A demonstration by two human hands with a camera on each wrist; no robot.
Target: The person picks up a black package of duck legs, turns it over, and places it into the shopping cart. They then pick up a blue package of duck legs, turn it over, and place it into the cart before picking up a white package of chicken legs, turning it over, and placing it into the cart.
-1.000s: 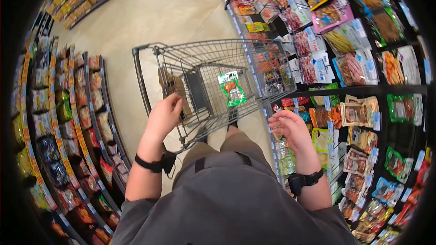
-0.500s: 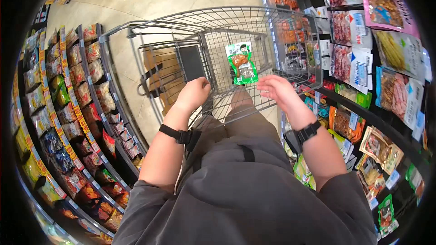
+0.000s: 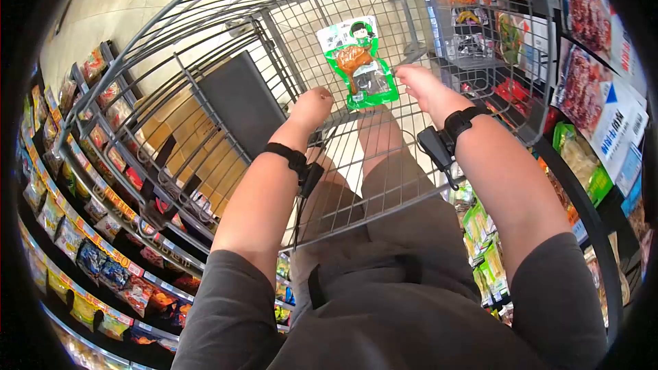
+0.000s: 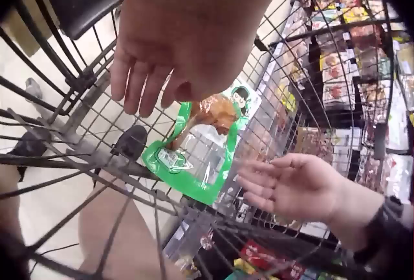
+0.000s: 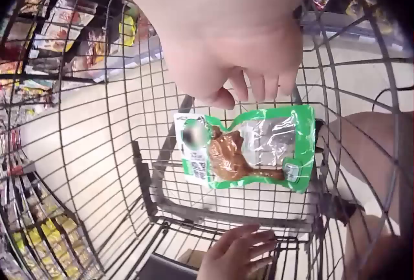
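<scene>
A green-and-white plastic pouch [image 3: 358, 62] with a brown drumstick showing through its clear window lies inside the wire shopping cart [image 3: 384, 209]. My left hand [image 3: 314, 107] reaches into the basket just beside the pouch, and in the left wrist view its fingers extend loosely above the pouch's edge. On the opposite side my right hand [image 3: 425, 87] is close to the pouch, its fingers [image 4: 259, 189] fairly straight. Neither hand holds anything. The right wrist view shows the whole pouch [image 5: 246, 150] flat on the wire mesh between both hands.
A dark grey panel [image 3: 243, 99] and a brown cardboard box [image 3: 181, 138] are at the cart's left end. Shelves of snack bags [image 3: 113, 260] curve along the left. Meat packages [image 3: 582, 89] hang close on the right. My legs [image 3: 380, 138] stand against the cart's near side.
The cart and pouch have come nearer in the head view. Both hands have moved from outside the basket to the pouch's two sides, closer together.
</scene>
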